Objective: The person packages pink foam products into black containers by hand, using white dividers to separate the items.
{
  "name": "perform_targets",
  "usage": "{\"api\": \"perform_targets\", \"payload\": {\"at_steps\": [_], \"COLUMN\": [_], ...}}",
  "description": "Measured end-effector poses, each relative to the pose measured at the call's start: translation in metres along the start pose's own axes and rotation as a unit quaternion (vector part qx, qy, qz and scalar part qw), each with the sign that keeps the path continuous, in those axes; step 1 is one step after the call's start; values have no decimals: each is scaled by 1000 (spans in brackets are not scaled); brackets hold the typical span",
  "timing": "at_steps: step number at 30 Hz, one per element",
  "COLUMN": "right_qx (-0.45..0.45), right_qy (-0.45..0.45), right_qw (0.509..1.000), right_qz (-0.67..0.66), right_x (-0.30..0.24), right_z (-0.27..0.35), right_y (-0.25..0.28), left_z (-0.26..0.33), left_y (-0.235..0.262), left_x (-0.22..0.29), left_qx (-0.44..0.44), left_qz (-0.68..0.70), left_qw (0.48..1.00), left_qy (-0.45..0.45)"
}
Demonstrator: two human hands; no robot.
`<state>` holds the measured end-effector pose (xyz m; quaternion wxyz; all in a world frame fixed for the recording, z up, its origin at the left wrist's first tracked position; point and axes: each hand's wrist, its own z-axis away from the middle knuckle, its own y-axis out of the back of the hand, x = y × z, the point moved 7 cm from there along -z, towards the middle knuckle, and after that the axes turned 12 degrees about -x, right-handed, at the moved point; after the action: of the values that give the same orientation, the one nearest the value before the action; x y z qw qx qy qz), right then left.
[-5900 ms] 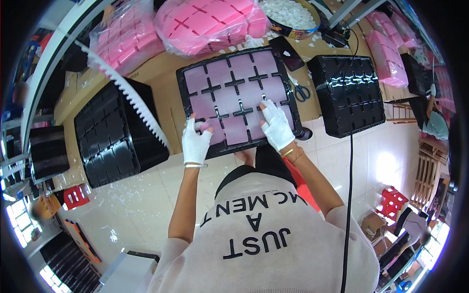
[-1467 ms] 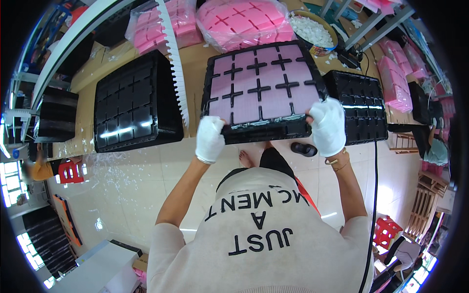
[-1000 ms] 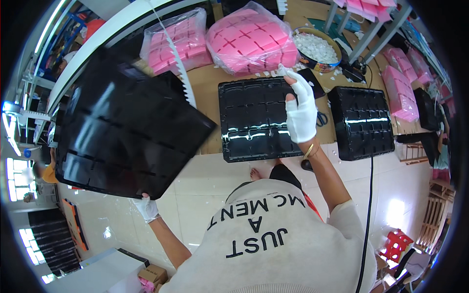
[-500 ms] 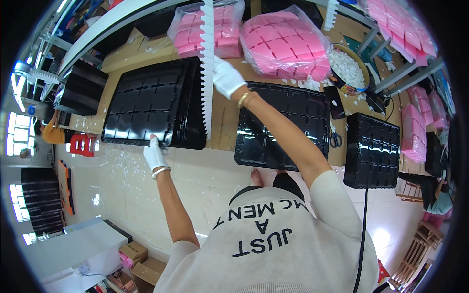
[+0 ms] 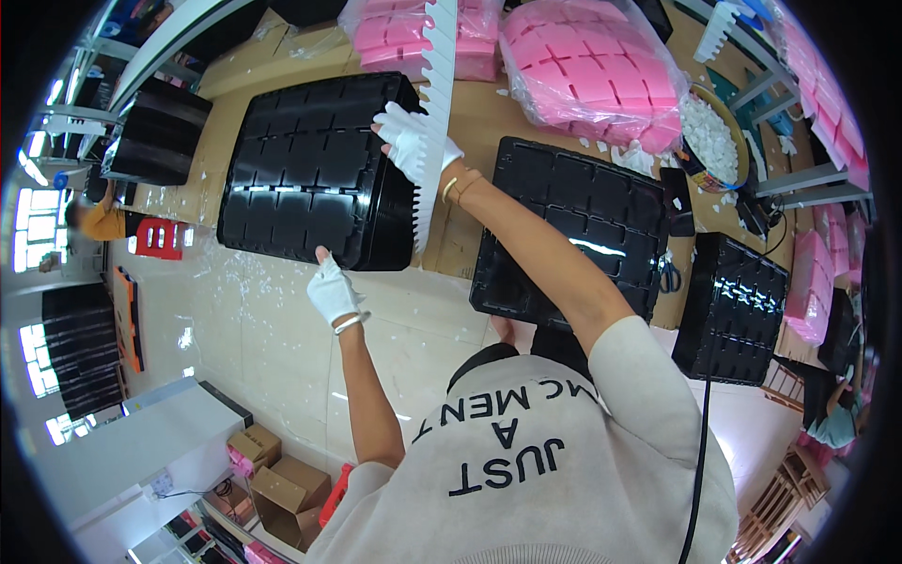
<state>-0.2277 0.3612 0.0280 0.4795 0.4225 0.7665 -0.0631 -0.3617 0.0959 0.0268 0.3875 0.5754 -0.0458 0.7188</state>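
Since half a second ago, both gloved hands have come closer to the black tray stack (image 5: 315,169) on the left part of the cardboard-covered table (image 5: 489,113), and the stack now looks settled there, with its long side running along the table's near edge. Right hand (image 5: 412,139), in a white glove, reaches far across the body and lies on the far right corner of this stack; its fingers are spread wide and flat on the top, not closed around anything. A bracelet (image 5: 453,184) shows at that wrist. Left hand (image 5: 335,289), also in a white glove, is at the near lower edge of the stack, with the fingertips touching the rim; the fingers are loosely bent, and I cannot tell if they grip the edge or only press it. A long white toothed strip (image 5: 430,122) crosses in front of the right hand and runs down beside the stack. To the right, just apart from the strip, a second black compartment tray (image 5: 578,226) lies flat on the table, and another black tray stack (image 5: 738,305) stands further right. Behind them are clear bags of pink foam pieces (image 5: 587,61), and a round bowl of white foam scraps (image 5: 709,136).
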Motion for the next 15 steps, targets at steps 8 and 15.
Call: {"api": "perform_targets", "payload": {"at_steps": [8, 15], "right_qx": [18, -95], "right_qy": [19, -278], "right_qw": [982, 956], "right_qz": [187, -6], "right_x": [-22, -6], "right_z": [13, 119], "right_y": [5, 10], "left_z": [20, 32], "left_y": [-21, -45], "left_x": [-15, -88], "left_qx": [-40, -236], "left_qz": [23, 96], "left_qw": [999, 961], "left_qy": [11, -106]}}
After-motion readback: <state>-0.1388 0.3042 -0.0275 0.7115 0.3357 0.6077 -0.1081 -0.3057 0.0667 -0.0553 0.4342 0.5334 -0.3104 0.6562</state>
